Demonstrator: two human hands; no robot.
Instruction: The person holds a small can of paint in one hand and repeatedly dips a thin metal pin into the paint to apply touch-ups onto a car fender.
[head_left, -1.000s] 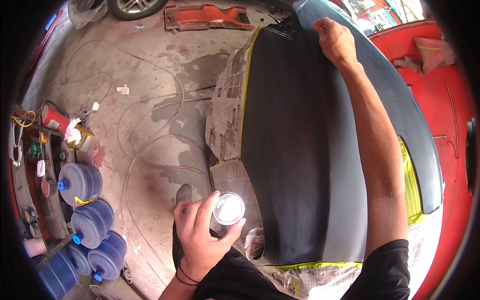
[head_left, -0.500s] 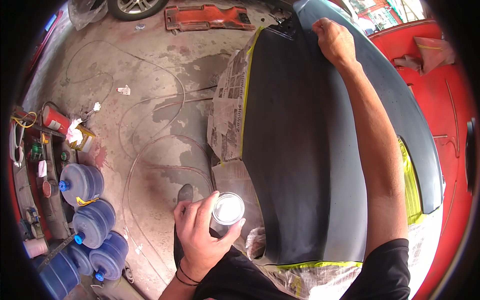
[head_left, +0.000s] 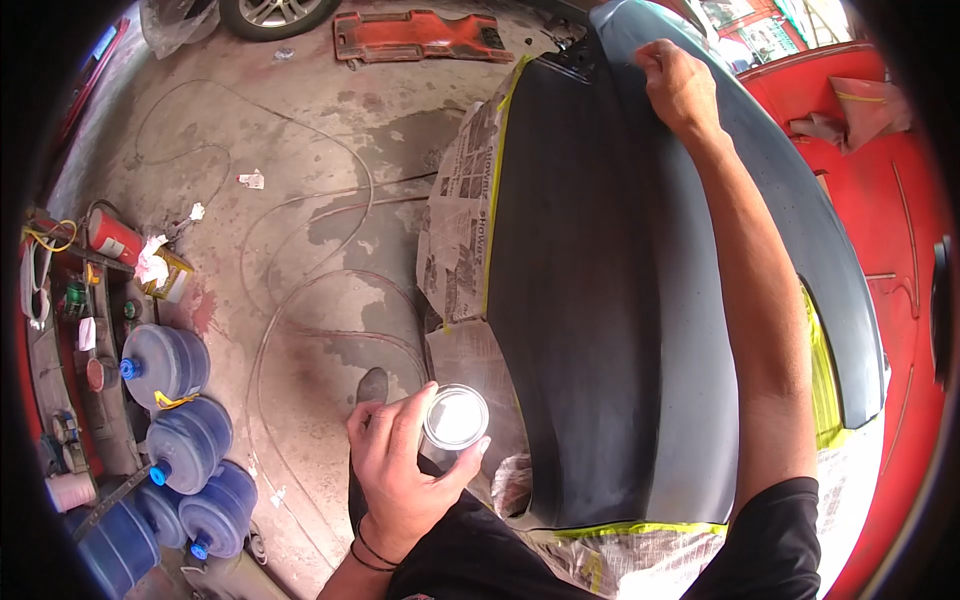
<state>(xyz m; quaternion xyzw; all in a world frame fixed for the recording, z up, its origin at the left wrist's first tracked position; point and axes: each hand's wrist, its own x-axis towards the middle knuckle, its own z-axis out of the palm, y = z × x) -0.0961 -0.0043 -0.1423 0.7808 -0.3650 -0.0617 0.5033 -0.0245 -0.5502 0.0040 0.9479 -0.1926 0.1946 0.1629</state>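
Low in the view, my left hand grips a small round tin between thumb and fingers. The tin's top looks white and bright; whether that is a lid or its contents I cannot tell. My right arm stretches over a dark grey car body panel with a matte surface. At the panel's far end my right hand is closed, its fingers curled together close to the surface. Anything held in those fingers is hidden.
Printed masking paper and yellow tape border the panel. A hose loops across the concrete floor. Several blue water jugs stand at left near a red can. A red creeper board lies beyond, beside a car wheel.
My right hand has shifted slightly right and towards me along the panel, still closed. My left hand and the tin stay in place.
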